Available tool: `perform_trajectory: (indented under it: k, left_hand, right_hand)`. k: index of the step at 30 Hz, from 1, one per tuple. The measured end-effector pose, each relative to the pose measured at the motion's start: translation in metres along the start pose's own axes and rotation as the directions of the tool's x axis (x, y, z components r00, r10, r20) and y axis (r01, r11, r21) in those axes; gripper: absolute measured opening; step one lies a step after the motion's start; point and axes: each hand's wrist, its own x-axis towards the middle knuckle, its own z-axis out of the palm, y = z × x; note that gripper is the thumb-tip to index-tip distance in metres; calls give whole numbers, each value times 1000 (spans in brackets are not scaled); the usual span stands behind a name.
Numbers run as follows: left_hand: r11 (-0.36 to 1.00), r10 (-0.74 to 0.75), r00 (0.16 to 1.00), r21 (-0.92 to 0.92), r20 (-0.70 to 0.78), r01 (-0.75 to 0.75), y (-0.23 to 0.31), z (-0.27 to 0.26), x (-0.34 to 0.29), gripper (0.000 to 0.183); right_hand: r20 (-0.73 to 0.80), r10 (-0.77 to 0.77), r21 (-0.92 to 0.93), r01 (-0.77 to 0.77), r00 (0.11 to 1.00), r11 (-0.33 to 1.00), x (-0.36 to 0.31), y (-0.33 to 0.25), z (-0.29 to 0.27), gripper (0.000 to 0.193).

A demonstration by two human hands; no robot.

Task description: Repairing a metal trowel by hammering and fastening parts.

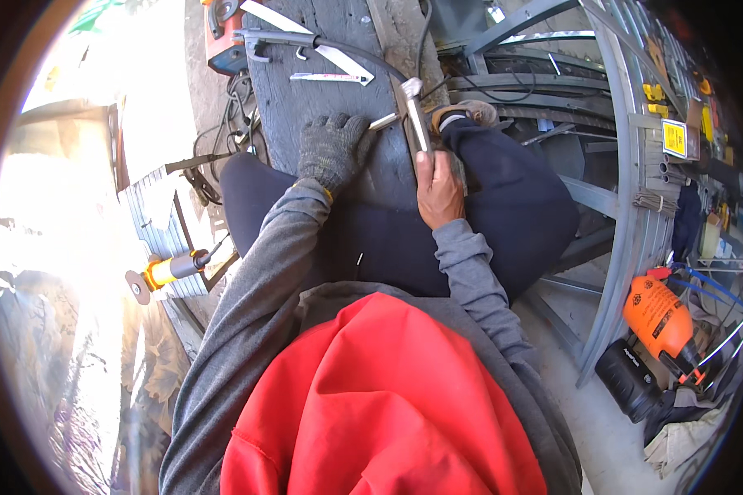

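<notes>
My left hand [333, 151], in a dark grey knit glove, rests closed on the dark wooden bench [351, 29]. A short pale rod [383, 122] sticks out past its right side; the end inside the fist is hidden. Just to the right, my bare right hand [441, 188] grips a hammer-like metal tool [419, 120], thumb along its shaft. The tool points away from me and its far end looks lumpy and whitish. Beyond my left hand lie a white marker pen [328, 78], a flat white strip [343, 63] and an electrode holder [258, 43] with a dark cable.
A red machine [225, 41] stands at the far left of the bench, with cables below it. A yellow angle grinder [169, 271] lies at left. Grey steel framing [611, 177] stands at right, near an orange spray bottle [659, 315] and a black cylindrical container [627, 379].
</notes>
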Motion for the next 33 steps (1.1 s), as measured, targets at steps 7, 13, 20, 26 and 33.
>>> perform_trajectory:
  k: [7, 13, 20, 26, 33]
  left_hand:
    - [1000, -28, 999, 2, 42, 28, 2, -3, -1, 27]
    - [997, 11, 1000, -71, -19, -12, 8, -10, -5, 28]
    - [996, -51, 999, -71, -3, 51, 14, -4, -13, 26]
    - [993, -57, 998, -101, 7, 57, 16, -7, -12, 24]
    - [994, -85, 995, -72, 53, 88, 14, -9, -11, 26]
  right_hand:
    - [23, -17, 1, 17, 1000, 1000, 3, 12, 2, 41]
    - [-20, 78, 83, -77, 997, 994, 4, 8, -15, 41]
    - [46, -25, 30, 24, 999, 999, -2, 5, -11, 38]
    - [-104, -120, 94, 130, 987, 987, -6, -15, -23, 29]
    - [-359, -275, 165, 351, 892, 922, -11, -33, -36, 24]
